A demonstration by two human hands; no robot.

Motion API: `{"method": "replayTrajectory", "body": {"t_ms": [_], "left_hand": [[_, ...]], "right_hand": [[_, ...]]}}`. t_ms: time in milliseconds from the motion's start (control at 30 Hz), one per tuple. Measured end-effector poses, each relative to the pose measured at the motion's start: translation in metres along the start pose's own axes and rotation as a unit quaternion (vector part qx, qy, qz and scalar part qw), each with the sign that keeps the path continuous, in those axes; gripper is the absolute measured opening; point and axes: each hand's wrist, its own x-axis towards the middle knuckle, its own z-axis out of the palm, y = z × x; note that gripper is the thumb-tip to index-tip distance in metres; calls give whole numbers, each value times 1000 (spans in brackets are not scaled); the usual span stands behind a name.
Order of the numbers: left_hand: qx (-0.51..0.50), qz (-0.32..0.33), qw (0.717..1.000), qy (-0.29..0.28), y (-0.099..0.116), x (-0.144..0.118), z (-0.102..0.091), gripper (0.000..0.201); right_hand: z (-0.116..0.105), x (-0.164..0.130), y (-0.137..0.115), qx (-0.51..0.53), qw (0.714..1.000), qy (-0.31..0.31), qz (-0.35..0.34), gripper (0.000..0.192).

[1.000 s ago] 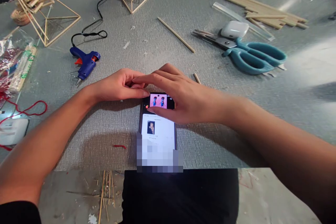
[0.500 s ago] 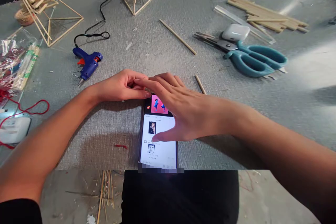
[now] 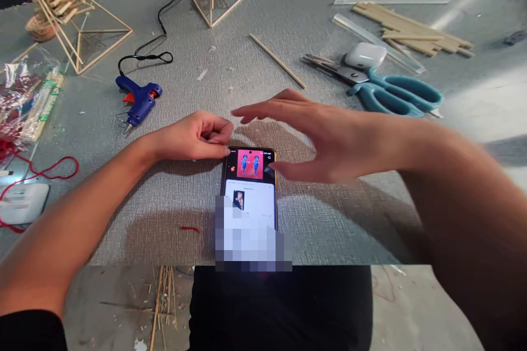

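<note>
A smartphone (image 3: 250, 167) with a lit screen lies on the table at the front edge; its lower part is blurred out by mosaic blocks. My left hand (image 3: 201, 136) rests at the phone's top left corner, fingers curled in and thumb tip at the corner, with nothing seen in it. Over the right side of the phone, my right hand (image 3: 325, 140) is raised with thumb and fingers apart, holding nothing. Beyond it lie scissors with teal handles (image 3: 405, 90), partly covered by the hand, and a thin wooden stick (image 3: 278, 61).
A blue glue gun (image 3: 142, 101) with a black cord lies left of centre. Two stick-built pyramid frames (image 3: 105, 31) stand at the back. Flat wooden sticks (image 3: 411, 27) and a white case (image 3: 365, 56) are at right. Plastic bags (image 3: 28, 98) and red yarn (image 3: 61, 167) lie at left.
My right hand has lifted off the phone and moved up and to the right, away from my left hand, uncovering the top of the screen. My left hand stays in place.
</note>
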Motion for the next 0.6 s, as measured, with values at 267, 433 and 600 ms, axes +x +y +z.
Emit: {"method": "replayTrajectory", "body": {"t_ms": [267,433,600], "left_hand": [[0,6,1000,-16,-7,0,0,39],[5,1,1000,-11,-7,-1,0,39],[2,7,1000,-11,-7,0,0,40]], "right_hand": [[-3,-5,15,-87,993,6,74,47],[4,8,6,-105,990,8,92,25],[-2,7,1,-100,992,-2,77,26]]}}
